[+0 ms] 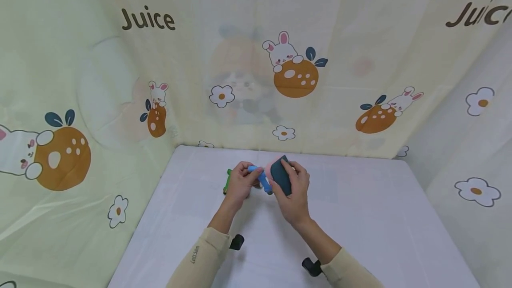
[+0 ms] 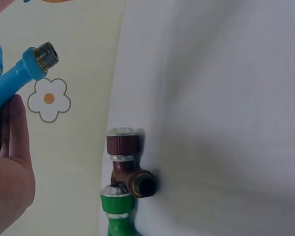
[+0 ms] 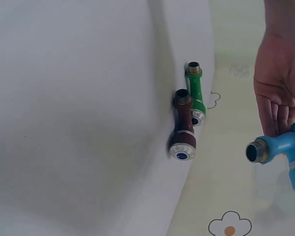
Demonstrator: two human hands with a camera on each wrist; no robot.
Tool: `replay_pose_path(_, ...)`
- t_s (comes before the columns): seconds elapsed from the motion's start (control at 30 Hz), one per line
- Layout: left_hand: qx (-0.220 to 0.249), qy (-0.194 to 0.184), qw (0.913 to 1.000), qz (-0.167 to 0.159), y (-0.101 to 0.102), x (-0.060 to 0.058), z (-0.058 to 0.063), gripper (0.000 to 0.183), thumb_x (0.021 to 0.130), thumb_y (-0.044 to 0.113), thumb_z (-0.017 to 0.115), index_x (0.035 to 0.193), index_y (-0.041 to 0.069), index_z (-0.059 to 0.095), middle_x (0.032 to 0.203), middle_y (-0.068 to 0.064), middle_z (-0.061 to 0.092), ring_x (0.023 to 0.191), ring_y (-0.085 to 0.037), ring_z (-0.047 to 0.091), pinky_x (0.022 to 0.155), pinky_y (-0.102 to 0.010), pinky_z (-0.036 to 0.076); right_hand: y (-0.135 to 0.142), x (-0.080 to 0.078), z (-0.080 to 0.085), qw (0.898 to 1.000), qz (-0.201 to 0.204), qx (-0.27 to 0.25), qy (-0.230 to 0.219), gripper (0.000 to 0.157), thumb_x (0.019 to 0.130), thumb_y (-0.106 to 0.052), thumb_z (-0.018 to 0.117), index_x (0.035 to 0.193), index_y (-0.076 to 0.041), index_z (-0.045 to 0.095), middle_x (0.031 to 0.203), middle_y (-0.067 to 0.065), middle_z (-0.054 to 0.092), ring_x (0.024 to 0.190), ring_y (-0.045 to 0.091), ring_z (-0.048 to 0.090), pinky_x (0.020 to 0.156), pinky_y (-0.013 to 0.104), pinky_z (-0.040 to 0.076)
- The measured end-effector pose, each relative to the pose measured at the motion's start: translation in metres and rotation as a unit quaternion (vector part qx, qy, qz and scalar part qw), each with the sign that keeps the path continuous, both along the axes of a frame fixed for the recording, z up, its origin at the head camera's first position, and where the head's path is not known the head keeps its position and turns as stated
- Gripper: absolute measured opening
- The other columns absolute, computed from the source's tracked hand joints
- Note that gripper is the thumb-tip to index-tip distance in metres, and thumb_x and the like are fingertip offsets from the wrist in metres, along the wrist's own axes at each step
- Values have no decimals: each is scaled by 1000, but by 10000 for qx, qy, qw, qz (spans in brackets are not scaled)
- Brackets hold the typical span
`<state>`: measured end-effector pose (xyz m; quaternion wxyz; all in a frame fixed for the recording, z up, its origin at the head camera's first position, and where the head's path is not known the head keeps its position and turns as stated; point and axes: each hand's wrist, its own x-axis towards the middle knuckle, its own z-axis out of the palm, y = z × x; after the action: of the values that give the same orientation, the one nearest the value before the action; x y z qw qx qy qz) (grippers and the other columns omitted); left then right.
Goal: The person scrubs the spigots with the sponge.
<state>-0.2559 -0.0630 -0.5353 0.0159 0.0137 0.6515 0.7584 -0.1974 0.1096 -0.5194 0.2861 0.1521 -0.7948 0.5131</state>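
Observation:
My left hand [image 1: 239,186] pinches a blue branched pipe fitting [image 1: 265,183] above the white table. Its metal threaded end and short side branch show in the left wrist view. My right hand [image 1: 295,195] grips a sponge [image 1: 282,178] with a dark teal face and a pink side, held right up against the fitting. On the table beyond the left hand lies a green fitting [image 3: 195,87], partly hidden by that hand in the head view. A brown fitting [image 2: 124,172] with a threaded opening and ribbed collar lies beside the green one.
The white tabletop [image 1: 360,230] ends at a patterned cloth backdrop [image 1: 240,12] at the back and sides. A black wrist camera mount [image 1: 237,242] sits by the left sleeve, another mount [image 1: 311,267] by the right.

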Motion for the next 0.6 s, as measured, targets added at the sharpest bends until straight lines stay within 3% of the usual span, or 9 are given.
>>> replay_pose_path(0.1,100,-109,9998,137,0,-1,-2,41,92,34,80,109,5,56,95,-4,79,85,-18,78,85,-41,64,-2,4,-4,9976,145,530,421,65,88,-17,79,149,-14,56,149,19,44,123,33,38,90,46,34)
replay_pose_path(0.17,64,-167,9996,222,0,-1,-2,42,92,37,80,109,8,55,90,-4,78,75,-14,74,73,-31,63,-2,6,-8,9924,205,989,709,65,87,-19,80,147,-12,58,148,21,46,123,35,40,89,47,33)
replay_pose_path(0.23,-22,-213,9993,299,0,0,-3,41,91,40,80,106,12,55,82,-2,75,66,-10,67,60,-23,54,-3,8,-11,9855,265,1420,892,65,86,-21,80,147,-12,58,148,23,47,124,36,42,91,49,34)
replay_pose_path(0.33,-61,-205,9993,308,0,0,-3,39,91,41,80,102,15,54,76,1,69,61,-7,60,51,-20,43,-3,9,-16,9778,319,1832,961,64,86,-23,80,146,-13,59,148,24,48,126,35,43,93,49,35)
replay_pose_path(0.47,237,-54,9996,159,1,0,-1,32,94,31,79,96,15,52,84,0,73,70,-6,65,57,-20,48,-3,7,-18,9781,284,1910,781,62,88,-25,79,146,-14,59,148,22,49,125,34,44,93,49,36)
replay_pose_path(0.6,813,54,9966,-149,0,1,1,29,95,18,76,86,15,49,115,-9,77,102,-10,72,74,-20,57,-3,6,-18,9818,268,1773,630,62,89,-26,79,147,-14,58,148,21,49,126,35,44,93,50,36)
